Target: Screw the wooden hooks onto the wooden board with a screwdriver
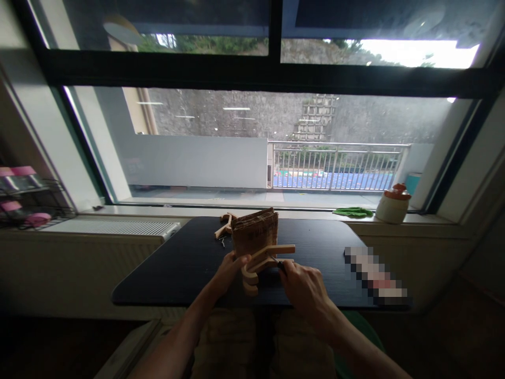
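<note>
My left hand (230, 272) is closed on curved, light wooden hook-like pieces (260, 256), with the thumb on top. They lean against an upright brown cardboard box (254, 234) on the dark table. In my right hand (305, 281) is a screwdriver (280, 265) with a dark handle. Its thin shaft points left at the wood; whether the tip sits in a screw is too small to tell. Behind the box, to the left, lie another wooden piece (225, 226) and several small screws (223, 241).
The black table (169, 268) stands against a window sill (294, 215). A pixelated long object (376, 279) lies at its right side. On the sill are a green cloth (352, 212) and a white jar (392, 205). A radiator (114, 227) and a rack of pink-lidded containers (35, 197) are left.
</note>
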Tool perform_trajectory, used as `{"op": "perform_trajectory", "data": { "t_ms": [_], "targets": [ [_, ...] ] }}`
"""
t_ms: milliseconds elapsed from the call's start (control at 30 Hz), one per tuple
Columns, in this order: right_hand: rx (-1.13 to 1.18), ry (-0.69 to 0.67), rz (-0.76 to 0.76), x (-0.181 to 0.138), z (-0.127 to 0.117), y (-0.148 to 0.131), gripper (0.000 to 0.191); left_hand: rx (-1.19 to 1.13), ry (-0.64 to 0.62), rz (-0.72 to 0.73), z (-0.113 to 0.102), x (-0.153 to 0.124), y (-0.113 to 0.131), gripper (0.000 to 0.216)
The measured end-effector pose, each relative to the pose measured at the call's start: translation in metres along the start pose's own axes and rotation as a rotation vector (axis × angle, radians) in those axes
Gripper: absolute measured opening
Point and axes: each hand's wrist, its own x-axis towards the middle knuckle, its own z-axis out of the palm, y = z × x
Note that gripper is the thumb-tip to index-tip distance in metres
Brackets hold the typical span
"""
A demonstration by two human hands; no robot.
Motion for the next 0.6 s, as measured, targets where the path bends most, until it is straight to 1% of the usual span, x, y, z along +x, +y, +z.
{"op": "perform_trajectory", "data": {
  "t_ms": [133, 200, 233, 300, 367, 400, 500, 567, 600],
  "targets": [
    [0.115, -0.056, 0.073, 0.001, -0.002, 0.002, 0.022, -0.012, -0.012, 0.018, 0.0, 0.0, -0.001, 0.026],
    [0.216, -0.081, 0.113, 0.002, -0.003, 0.004, 0.024, -0.003, -0.02, 0.023, -0.001, 0.0, -0.001, 0.026],
    [0.298, -0.094, 0.137, 0.003, -0.003, 0.005, 0.025, 0.004, -0.021, 0.02, -0.001, -0.001, -0.001, 0.026],
    [0.551, -0.15, 0.205, 0.004, -0.004, 0.006, 0.026, 0.019, -0.015, 0.013, -0.002, -0.001, -0.001, 0.026],
    [0.801, -0.237, 0.272, 0.007, -0.005, 0.007, 0.027, 0.019, -0.01, 0.01, -0.001, -0.001, 0.0, 0.028],
    [0.887, -0.287, 0.299, 0.008, -0.005, 0.007, 0.029, 0.016, -0.009, 0.012, -0.001, -0.002, 0.0, 0.029],
    [0.978, -0.394, 0.344, 0.011, -0.002, 0.007, 0.035, 0.012, -0.004, 0.015, 0.001, -0.002, 0.001, 0.03],
    [1.01, -0.42, 0.366, 0.011, 0.001, 0.006, 0.037, 0.008, 0.003, 0.017, 0.001, -0.002, 0.002, 0.03],
    [1.027, -0.41, 0.362, 0.01, 0.002, 0.005, 0.035, 0.004, 0.004, 0.018, 0.002, -0.002, 0.002, 0.03]
  ]
}}
